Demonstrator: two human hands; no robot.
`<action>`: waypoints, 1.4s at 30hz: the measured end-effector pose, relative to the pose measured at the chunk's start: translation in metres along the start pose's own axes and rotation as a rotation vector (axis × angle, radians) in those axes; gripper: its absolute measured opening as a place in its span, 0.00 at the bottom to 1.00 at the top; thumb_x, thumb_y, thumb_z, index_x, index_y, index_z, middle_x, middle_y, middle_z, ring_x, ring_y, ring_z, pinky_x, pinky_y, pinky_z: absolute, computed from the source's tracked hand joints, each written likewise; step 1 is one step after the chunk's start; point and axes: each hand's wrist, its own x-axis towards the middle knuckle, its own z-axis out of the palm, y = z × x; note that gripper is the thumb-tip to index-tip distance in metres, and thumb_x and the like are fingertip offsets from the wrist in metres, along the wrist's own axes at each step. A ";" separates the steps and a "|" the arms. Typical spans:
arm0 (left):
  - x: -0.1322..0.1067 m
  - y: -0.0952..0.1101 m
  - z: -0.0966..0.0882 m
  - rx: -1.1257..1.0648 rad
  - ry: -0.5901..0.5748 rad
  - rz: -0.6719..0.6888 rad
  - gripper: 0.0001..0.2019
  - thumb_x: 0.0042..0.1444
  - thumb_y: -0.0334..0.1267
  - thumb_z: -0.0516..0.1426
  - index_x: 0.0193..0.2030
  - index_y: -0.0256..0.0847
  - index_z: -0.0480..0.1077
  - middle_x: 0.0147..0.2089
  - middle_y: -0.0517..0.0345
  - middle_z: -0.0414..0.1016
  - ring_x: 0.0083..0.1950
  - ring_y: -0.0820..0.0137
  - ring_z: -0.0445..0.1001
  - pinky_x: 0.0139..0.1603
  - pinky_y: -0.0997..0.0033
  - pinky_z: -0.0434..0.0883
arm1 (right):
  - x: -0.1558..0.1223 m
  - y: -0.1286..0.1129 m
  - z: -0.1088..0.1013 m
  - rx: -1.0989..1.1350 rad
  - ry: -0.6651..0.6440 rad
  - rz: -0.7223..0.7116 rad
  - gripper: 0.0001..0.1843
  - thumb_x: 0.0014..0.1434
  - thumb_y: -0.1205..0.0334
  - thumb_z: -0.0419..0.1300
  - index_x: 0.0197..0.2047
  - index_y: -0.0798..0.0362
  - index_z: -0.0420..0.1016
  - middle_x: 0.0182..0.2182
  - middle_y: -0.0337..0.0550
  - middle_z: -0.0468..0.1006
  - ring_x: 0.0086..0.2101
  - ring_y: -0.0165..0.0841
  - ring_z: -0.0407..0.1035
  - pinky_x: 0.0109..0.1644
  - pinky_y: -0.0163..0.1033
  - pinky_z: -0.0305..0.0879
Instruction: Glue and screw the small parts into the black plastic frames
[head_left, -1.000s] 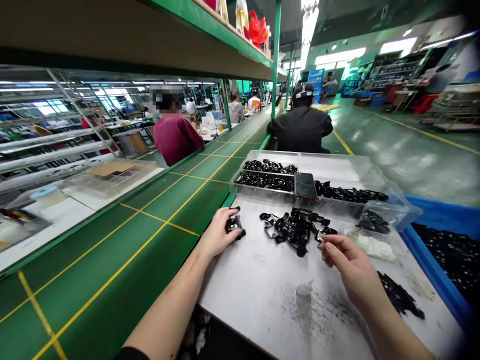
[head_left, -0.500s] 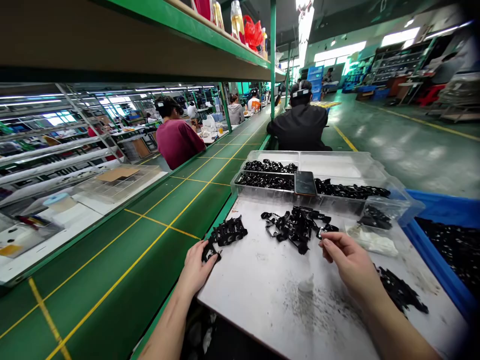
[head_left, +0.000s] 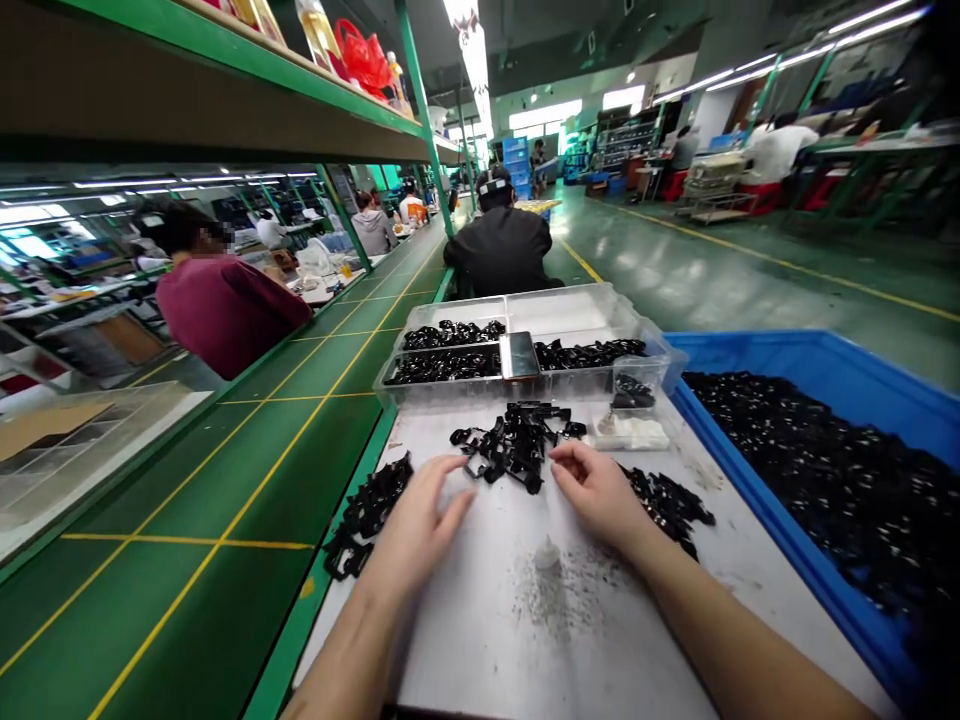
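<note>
Black moulded plastic parts, tangled in a heap mid-table on a white work table, with a blue plastic crate full of similar parts to the right and a clear divided plastic tray beyond. Left hand open and empty, fingers apart, beside a smaller black heap; right hand open and empty, fingertips just short of the central heap.

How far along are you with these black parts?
Done, by the look of it: black parts lie in rows in the clear tray. In hand: nothing; the left hand and right hand are open, either side of a loose heap. Still out: that heap, a batch by each hand, and the full blue bin.
</note>
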 end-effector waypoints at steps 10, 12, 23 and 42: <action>0.066 0.008 0.085 -0.046 -0.025 0.204 0.09 0.62 0.27 0.67 0.47 0.42 0.78 0.54 0.46 0.82 0.60 0.49 0.78 0.65 0.34 0.72 | 0.009 0.019 -0.051 -0.632 0.065 0.102 0.09 0.65 0.61 0.58 0.41 0.51 0.81 0.42 0.51 0.85 0.44 0.49 0.75 0.46 0.51 0.64; 0.061 0.008 0.082 -0.099 -0.004 0.216 0.03 0.68 0.30 0.63 0.45 0.43 0.77 0.51 0.49 0.82 0.57 0.54 0.79 0.63 0.41 0.74 | 0.010 0.026 -0.051 -0.688 0.018 0.149 0.08 0.63 0.63 0.61 0.40 0.50 0.83 0.42 0.51 0.85 0.44 0.50 0.75 0.46 0.52 0.63; 0.041 0.029 0.083 -1.019 -0.147 -0.299 0.14 0.74 0.45 0.58 0.60 0.42 0.65 0.36 0.60 0.79 0.33 0.69 0.77 0.36 0.67 0.75 | 0.008 0.030 -0.036 -0.914 -0.100 0.211 0.08 0.62 0.60 0.65 0.41 0.51 0.86 0.45 0.57 0.80 0.49 0.57 0.70 0.51 0.58 0.60; 0.032 0.029 0.074 -0.817 0.173 0.295 0.14 0.72 0.26 0.57 0.39 0.46 0.81 0.68 0.56 0.80 0.78 0.57 0.68 0.82 0.35 0.61 | -0.010 -0.012 -0.024 0.344 -0.385 0.259 0.13 0.67 0.56 0.61 0.52 0.47 0.81 0.30 0.36 0.71 0.30 0.33 0.67 0.36 0.41 0.64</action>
